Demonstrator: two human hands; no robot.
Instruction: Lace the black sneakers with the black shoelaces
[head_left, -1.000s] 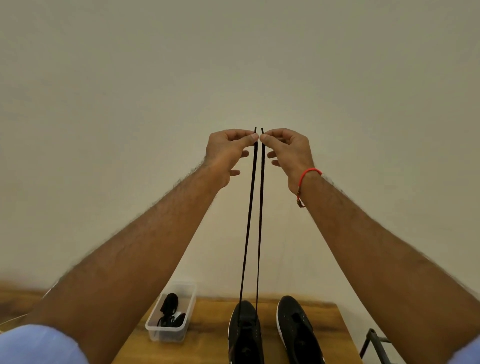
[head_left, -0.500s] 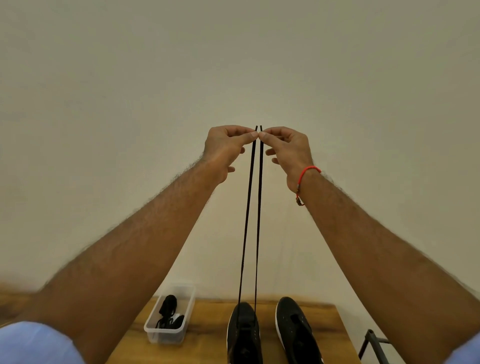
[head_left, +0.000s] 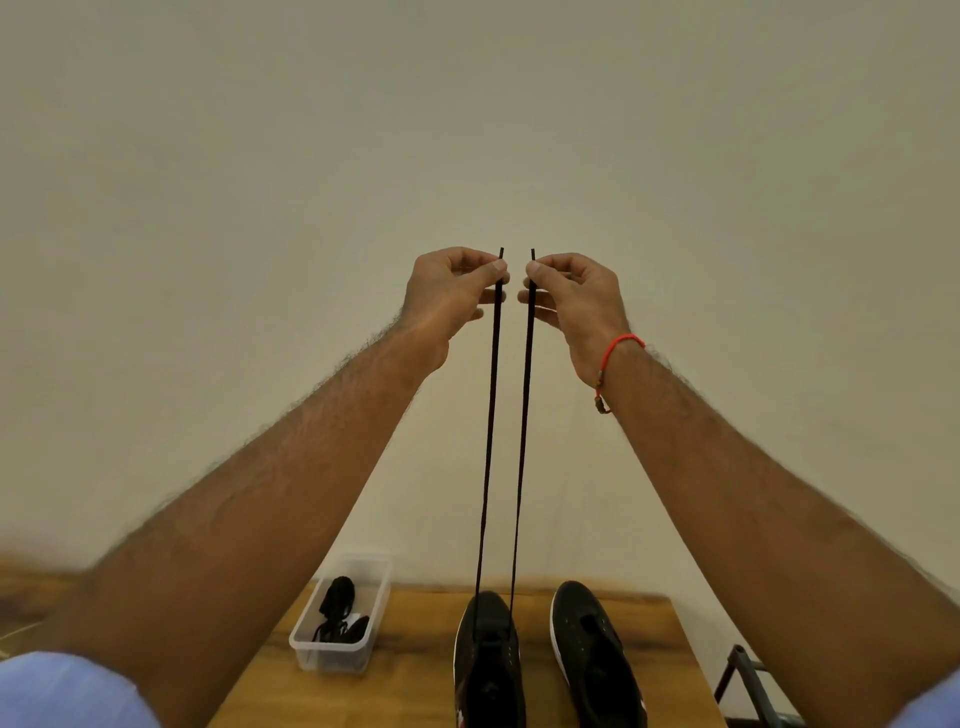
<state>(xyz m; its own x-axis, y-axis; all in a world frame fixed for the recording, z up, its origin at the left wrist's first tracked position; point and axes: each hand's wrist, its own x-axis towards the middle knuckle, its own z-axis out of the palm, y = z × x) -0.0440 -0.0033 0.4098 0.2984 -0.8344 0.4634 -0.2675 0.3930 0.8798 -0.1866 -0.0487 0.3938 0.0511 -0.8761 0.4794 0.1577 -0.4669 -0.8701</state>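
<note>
On the wooden table (head_left: 415, 675) two black sneakers (head_left: 488, 660) stand side by side: by my judgement the left one is barely started, the right one (head_left: 592, 654) unlaced, spare lace in a tub (head_left: 340, 623). Raised high, left hand (head_left: 447, 291) and right hand (head_left: 576, 293) each pinch one end of the taut shoelace (head_left: 488, 441).
</note>
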